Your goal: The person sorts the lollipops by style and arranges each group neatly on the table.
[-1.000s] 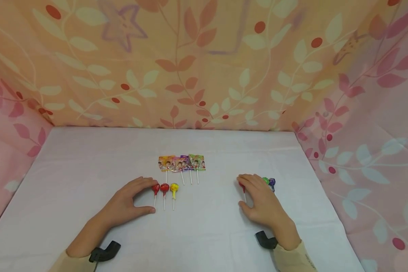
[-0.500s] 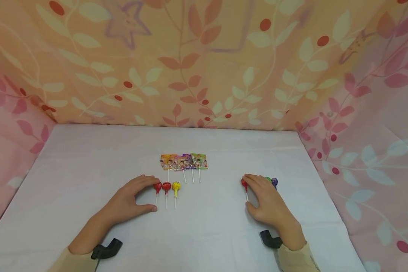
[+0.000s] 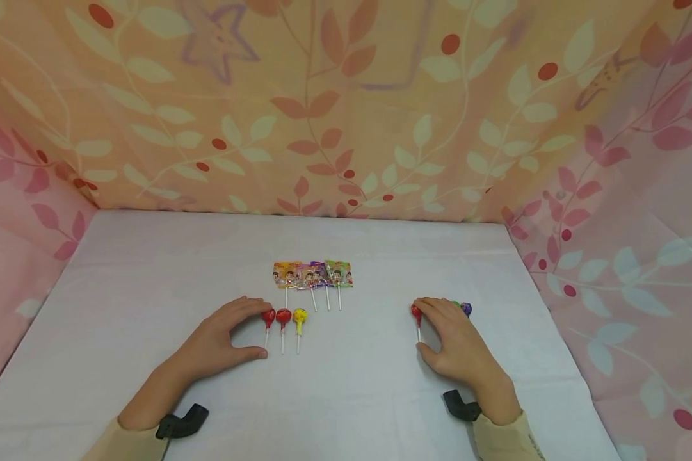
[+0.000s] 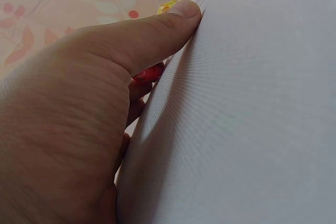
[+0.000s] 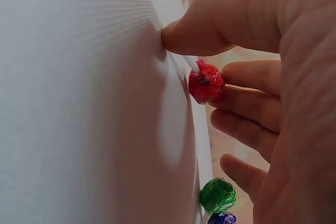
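While two hands are down at the white table [image 3: 357, 397], each one has a red lollipop by its fingers. The right red lollipop [image 5: 206, 82] lies toward the right edge, in the wide gap between the thumb and fingers of the right hand [image 3: 449, 336]. Those fingers are loose and do not wrap round it; I cannot tell if they touch the candy ball. The left red lollipop [image 3: 269, 316] lies closer to the left edge. At it the left hand [image 3: 213, 339] makes a big C, fingertips by the ball and thumb down by the end of the stick. It does not look squeezed, though I cannot tell how firmly it is touched.

Very little has changed in the last second: the right thumb has slid back a bit, so more of that lollipop shows, and the candies have stayed put. To me this looks like a quiet bit of the work, with nothing picked up.

Next come a middle red lollipop [image 3: 284, 316] and a yellow lollipop [image 3: 299, 317], sticks pointing away from the far edge. Nearer the right edge, a green lollipop [image 5: 218, 195] and a purple lollipop [image 3: 466, 309] peep out past the right hand. Toward the far edge lie four flat lollipops [image 3: 288, 274] in bright wrappers, some overlapping. Behind that edge hangs a leafy orange cloth [image 3: 374, 121].
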`<state>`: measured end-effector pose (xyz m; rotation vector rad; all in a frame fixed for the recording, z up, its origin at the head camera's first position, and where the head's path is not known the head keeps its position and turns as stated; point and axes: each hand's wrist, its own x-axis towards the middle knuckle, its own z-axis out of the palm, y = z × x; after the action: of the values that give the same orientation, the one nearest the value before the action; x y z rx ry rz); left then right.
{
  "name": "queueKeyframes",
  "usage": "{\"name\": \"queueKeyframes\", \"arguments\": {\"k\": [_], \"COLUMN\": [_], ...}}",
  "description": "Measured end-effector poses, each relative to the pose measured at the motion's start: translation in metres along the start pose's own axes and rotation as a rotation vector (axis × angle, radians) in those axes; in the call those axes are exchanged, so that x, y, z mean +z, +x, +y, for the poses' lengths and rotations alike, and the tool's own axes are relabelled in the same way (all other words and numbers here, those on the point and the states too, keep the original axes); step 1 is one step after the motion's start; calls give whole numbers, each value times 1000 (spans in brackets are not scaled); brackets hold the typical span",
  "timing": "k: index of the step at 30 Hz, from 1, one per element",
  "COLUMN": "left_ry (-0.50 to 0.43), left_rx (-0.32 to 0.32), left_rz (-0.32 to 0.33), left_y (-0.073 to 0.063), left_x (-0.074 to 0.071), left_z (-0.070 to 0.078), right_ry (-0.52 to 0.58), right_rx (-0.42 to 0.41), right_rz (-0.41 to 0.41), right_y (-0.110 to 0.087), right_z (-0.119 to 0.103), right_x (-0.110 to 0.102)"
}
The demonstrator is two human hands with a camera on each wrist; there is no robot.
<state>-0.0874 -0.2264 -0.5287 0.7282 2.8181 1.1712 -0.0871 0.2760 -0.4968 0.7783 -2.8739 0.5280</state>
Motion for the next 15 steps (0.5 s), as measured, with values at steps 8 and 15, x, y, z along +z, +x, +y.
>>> {"name": "queueKeyframes", "arguments": {"k": [8,15], "left_ry": [-4,-5], "left_rx": [-13,-14], "left_rz": [-1,-1], "left_y": [0,0], "left_x": [0,-1], "left_z": [1,3], "right_ry": [2,6], "right_rx": [-16,-57], "right_rz": [4,11], "right_y": [3,7], "right_z": [-5,-9], "right_x": [-1,2]}}
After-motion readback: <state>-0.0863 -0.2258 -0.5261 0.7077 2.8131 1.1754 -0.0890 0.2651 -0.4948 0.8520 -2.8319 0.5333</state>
